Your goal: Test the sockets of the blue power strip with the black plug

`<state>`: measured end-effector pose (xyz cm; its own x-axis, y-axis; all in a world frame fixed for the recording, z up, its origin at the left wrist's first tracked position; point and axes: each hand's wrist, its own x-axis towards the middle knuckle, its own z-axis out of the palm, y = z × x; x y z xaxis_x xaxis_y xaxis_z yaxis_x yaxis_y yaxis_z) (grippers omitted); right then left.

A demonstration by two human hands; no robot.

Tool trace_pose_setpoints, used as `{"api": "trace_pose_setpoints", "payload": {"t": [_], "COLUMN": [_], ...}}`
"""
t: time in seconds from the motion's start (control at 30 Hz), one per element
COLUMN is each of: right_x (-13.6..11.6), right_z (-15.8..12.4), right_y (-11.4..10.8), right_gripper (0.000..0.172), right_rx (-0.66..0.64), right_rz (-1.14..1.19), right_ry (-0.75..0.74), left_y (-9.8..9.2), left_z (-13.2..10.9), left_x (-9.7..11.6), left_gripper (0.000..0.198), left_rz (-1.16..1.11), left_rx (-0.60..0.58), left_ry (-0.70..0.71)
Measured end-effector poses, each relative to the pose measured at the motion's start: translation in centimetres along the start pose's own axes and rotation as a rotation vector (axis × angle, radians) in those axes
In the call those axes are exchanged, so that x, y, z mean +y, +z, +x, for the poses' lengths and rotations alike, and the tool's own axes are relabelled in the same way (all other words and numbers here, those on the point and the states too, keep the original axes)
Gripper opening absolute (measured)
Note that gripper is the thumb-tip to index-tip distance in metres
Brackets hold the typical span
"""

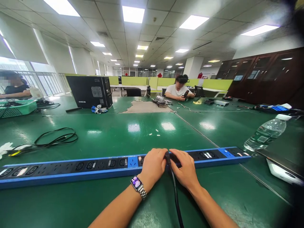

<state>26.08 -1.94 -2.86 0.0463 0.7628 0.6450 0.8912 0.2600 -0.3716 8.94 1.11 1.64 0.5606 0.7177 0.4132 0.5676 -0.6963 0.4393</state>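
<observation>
A long blue and black power strip (71, 169) lies across the green table (118, 133) in front of me. My left hand (153, 164), with a watch on the wrist, and my right hand (185, 167) rest together on the strip's middle. Both have their fingers curled around a black plug (167, 157) pushed into the strip. The plug's black cable (175, 196) runs back toward me between my forearms. The fingertips and the socket under them are hidden.
A clear water bottle (266, 133) lies at the right, near a white device (282, 174). A loose black cable (54, 139) coils at the left. A black computer case (90, 91) stands further back. One person sits far across, another at the left by a green basket (17, 107).
</observation>
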Motion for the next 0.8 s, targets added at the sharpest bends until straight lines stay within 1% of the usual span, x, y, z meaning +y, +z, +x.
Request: {"api": "trace_pose_setpoints", "payload": {"t": [0.07,0.13,0.23,0.33,0.47,0.57,0.67,0.73,0.8], "right_x": [-0.4,-0.6,-0.8,-0.9,-1.0,-1.0,-1.1,-1.1,-1.2], "right_z": [-0.1,-0.2,-0.3,-0.2,-0.2,-0.2,-0.3,-0.2,-0.2], "right_y": [-0.1,-0.1,0.0,0.1,0.1,0.2,0.1,0.0,0.0], "right_gripper": [0.033,0.033,0.031,0.03,0.03,0.03,0.029,0.028,0.027], "right_rx": [-0.038,-0.052,-0.034,-0.024,-0.009,0.0,0.005,0.009,0.013], "right_rz": [0.071,0.092,0.062,0.05,0.051,0.042,0.056,0.062,0.062], "right_ry": [-0.066,-0.093,-0.082,-0.075,-0.074,-0.056,-0.055,-0.049,-0.034], "left_y": [-0.2,-0.6,-1.4,-2.4,-3.0,-2.8,-2.3,-2.1,-2.0], "left_z": [-0.1,-0.3,-0.4,0.3,1.0,0.6,-0.2,-0.5,-0.5], "left_x": [0.1,0.0,0.0,0.2,0.1,-0.7,-1.8,-2.2,-2.2], "left_gripper": [0.033,0.032,0.031,0.03,0.025,0.027,0.033,0.03,0.025], "left_rz": [0.005,0.019,0.056,0.104,0.101,0.075,0.036,-0.028,-0.085], "left_rx": [-0.019,-0.03,-0.053,-0.098,-0.127,-0.1,-0.026,0.009,0.011], "left_ry": [-0.013,-0.024,-0.066,-0.118,-0.118,-0.137,-0.197,-0.2,-0.181]}}
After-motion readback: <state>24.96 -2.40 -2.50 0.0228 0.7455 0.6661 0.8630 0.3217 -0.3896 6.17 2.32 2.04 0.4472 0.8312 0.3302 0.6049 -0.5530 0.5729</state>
